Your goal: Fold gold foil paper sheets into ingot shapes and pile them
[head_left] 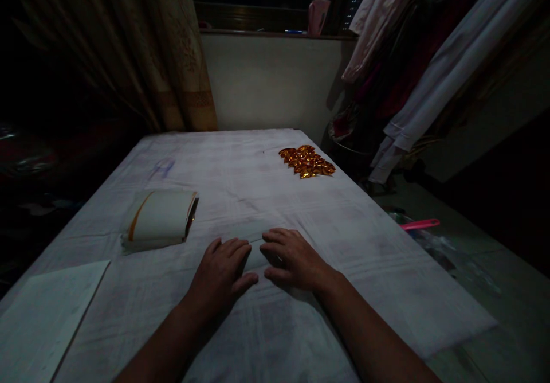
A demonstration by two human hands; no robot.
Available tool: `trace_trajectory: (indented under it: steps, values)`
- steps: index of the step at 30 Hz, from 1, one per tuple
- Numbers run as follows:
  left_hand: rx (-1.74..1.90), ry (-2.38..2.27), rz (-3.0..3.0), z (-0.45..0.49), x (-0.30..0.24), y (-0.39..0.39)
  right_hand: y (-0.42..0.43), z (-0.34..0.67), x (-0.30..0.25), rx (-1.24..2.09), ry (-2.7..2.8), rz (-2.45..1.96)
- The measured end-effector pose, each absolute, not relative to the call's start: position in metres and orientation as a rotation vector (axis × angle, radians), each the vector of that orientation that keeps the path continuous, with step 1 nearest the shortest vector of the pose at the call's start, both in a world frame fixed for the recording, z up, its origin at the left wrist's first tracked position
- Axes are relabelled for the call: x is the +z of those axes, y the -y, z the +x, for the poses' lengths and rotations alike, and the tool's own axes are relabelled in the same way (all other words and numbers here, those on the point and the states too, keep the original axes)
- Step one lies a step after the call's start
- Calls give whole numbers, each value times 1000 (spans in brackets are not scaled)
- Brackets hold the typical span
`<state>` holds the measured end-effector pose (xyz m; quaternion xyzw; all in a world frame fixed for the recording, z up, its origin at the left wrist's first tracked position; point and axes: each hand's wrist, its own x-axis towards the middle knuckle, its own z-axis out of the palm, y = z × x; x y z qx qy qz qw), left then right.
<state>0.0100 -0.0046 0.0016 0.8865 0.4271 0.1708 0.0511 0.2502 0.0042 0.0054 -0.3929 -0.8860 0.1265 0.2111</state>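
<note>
My left hand [221, 274] and my right hand [292, 257] lie flat side by side on a white sheet [258, 245] on the cloth-covered table [365, 268], fingers stretched out and pressing it down. Neither hand holds anything. A folded stack of white paper with a gold edge [158, 219] rests to the left of my left hand. A pile of small shiny gold folded pieces [307, 161] sits at the far right of the table, well beyond my right hand.
A white board or sheet [43, 320] lies at the near left corner. A curtain [141, 50] hangs at the back left; clothes [412, 62] hang at the right. A pink-handled item [419, 224] lies on the floor right of the table.
</note>
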Motion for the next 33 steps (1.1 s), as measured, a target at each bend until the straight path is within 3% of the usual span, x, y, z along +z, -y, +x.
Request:
trace_trajectory:
  steps: [11,26,33]
  values:
    - [605,-1324,2692,12,-1,4,-12,239,-5,128,2432,-1113]
    - [621,-1307,2521,10,9,1,-17,249,-13,421,2272,-1120]
    - [644,-1325,2512,5,2,1,-19,254,-19,339,2232,-1052]
